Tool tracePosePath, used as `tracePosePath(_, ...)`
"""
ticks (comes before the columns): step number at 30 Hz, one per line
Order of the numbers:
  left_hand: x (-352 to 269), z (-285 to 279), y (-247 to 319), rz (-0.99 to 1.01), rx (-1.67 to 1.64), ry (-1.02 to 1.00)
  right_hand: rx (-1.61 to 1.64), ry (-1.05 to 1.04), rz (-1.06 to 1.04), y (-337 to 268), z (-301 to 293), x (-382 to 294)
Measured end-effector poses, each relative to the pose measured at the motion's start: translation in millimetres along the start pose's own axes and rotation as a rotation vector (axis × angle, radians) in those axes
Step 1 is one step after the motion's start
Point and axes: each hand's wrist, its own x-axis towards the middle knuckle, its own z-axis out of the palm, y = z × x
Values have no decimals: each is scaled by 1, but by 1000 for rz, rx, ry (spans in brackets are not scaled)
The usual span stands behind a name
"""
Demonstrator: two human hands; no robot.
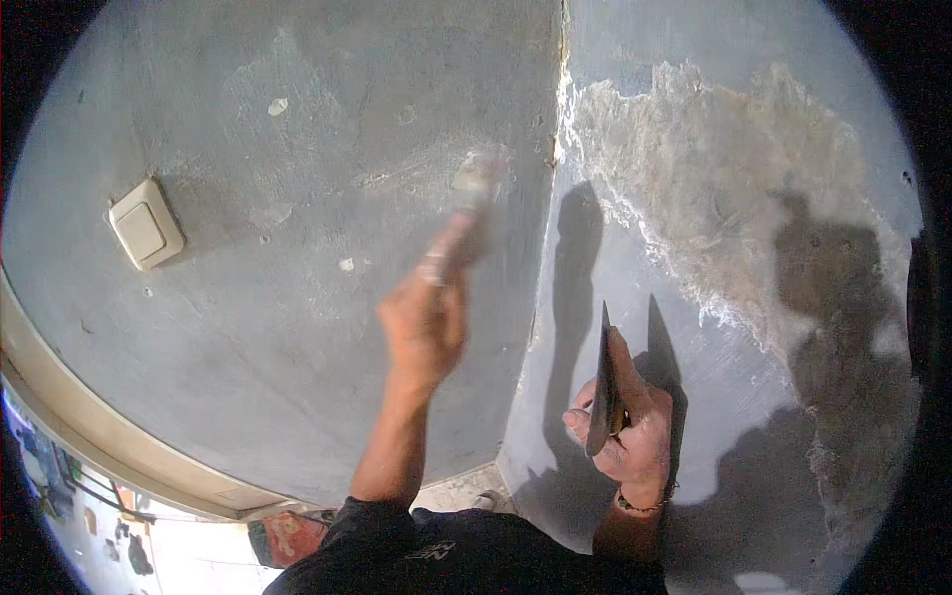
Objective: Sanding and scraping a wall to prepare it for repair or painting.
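My left hand (428, 323) is raised before the grey wall (312, 357) on the left, blurred by motion. Its fingers point up toward a pale patch (470, 172) of bare filler. A blurred shape reaches beyond the fingertips; whether it is a tool or a finger I cannot tell. My right hand (643, 435) is closed around the handle of a flat trowel (601, 387). The dark blade is seen nearly edge-on, its pointed end upward, and the index finger lies along its back. Whitish residue marks the right hand's skin.
The wall corner (547, 245) runs down the middle, cracked and white-edged near the top. Rough, peeled plaster (692, 171) covers much of the right wall. A light switch (146, 224) sits at left, near a door frame (134, 446). A reddish bag-like object (290, 537) is below.
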Motion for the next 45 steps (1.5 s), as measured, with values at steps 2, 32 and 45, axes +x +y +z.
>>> tracePosePath(2,12,-23,-1,-50,106,194,-2,14,15,6,0,-1)
tracePosePath(32,90,-25,-60,324,932,-252,-74,-103,142,12,19,4)
tracePosePath(45,143,-11,-62,577,832,-35,-60,-139,98,8,19,8)
